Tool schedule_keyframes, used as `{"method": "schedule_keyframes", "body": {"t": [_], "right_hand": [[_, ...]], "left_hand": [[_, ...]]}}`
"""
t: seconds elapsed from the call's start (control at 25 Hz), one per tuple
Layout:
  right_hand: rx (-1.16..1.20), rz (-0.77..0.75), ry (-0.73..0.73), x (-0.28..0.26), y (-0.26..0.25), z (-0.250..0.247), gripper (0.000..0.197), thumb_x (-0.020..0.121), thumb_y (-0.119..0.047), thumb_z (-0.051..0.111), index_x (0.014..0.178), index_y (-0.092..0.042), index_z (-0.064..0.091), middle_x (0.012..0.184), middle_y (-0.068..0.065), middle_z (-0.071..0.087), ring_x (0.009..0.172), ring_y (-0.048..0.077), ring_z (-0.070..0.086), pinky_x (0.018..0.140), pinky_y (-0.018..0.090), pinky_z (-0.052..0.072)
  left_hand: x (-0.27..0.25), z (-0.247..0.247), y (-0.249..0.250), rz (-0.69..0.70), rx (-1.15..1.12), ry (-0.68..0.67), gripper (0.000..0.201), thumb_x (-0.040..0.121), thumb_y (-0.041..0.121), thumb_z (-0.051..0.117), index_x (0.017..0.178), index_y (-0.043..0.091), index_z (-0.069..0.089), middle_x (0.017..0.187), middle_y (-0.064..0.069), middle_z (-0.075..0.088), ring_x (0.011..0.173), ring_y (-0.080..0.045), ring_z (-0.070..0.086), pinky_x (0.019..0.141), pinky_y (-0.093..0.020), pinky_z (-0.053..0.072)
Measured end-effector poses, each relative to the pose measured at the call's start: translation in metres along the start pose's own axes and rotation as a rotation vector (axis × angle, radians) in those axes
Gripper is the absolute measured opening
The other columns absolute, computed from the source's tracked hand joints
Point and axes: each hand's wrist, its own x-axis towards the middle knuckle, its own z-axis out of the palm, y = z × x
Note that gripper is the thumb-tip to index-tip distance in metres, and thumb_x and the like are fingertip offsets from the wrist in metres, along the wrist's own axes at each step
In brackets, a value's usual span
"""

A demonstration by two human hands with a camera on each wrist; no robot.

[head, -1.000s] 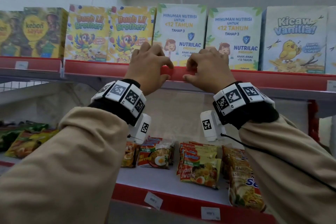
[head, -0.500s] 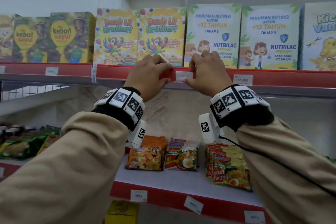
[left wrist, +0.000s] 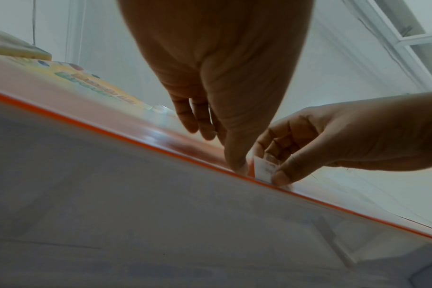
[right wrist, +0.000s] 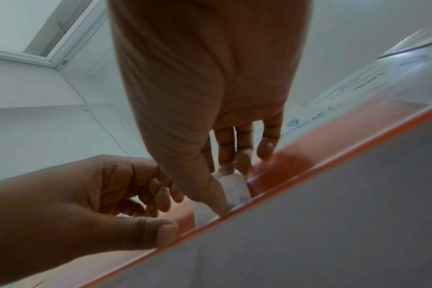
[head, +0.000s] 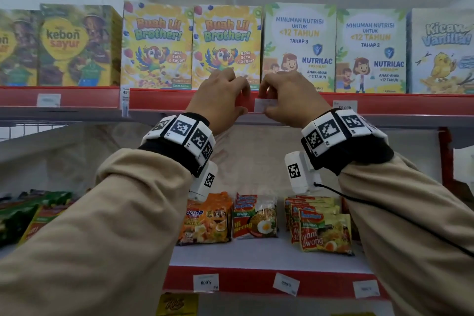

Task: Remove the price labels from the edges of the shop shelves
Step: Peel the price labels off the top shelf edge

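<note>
White paper, the price label (head: pixel 265 104), has been bared since a second ago, pinched by the right hand (head: pixel 289 100). The shelf edge (head: pixel 164 100) is gripped by the left hand (head: pixel 218 100); removal looks near.
</note>
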Motion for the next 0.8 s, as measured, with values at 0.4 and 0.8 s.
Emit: {"method": "schedule_keyframes", "body": {"t": [0.4, 0.8], "right_hand": [[0.003, 0.05, -0.141, 0.021, -0.002, -0.012, 0.014, 0.088, -0.023, 0.062, 0.095, -0.012, 0.064, 0.097, 0.002, 0.052, 0.091, 0.015, 0.047, 0.079, 0.024, 0.036], [0.79, 0.209, 0.457, 0.013, -0.023, 0.001, 0.006, 0.08, -0.009, 0.071, 0.083, -0.014, 0.068, 0.077, 0.005, 0.068, 0.073, 0.013, 0.064, 0.079, 0.033, 0.056]], "left_hand": [[-0.001, -0.005, -0.021, -0.035, 0.022, 0.01, 0.036, 0.081, 0.05, 0.067, 0.1, 0.021, 0.058, 0.097, -0.001, 0.051, 0.1, -0.022, 0.048, 0.081, -0.031, 0.037], [-0.007, 0.005, -0.02, -0.093, -0.267, 0.193, 0.042, 0.102, 0.036, 0.037, 0.098, 0.008, 0.067, 0.08, -0.005, 0.046, 0.089, -0.028, 0.048, 0.078, -0.035, 0.036]]}}
